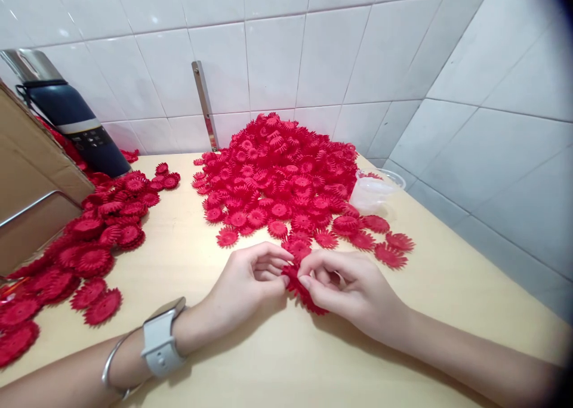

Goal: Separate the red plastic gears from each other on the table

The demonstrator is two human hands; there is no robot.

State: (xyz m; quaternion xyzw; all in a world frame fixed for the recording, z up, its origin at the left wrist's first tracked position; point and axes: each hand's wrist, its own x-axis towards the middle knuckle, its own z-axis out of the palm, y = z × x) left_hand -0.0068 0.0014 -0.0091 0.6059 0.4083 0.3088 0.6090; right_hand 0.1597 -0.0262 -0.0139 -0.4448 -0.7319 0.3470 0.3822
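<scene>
Nearest the lens, a white smartwatch (162,340) and thin silver bangle (111,360) circle the left wrist. Both hands meet over the pale wooden table (250,360): left hand (244,289) and right hand (353,291) each pinch, with fingertips, one red frilled plastic flower disc (301,290), held tilted on edge between them; no long axis shows. Beyond lies a big heap of red discs (280,175), a clear plastic tub (373,190) and a dark blue flask (74,121); no readable writing.
</scene>
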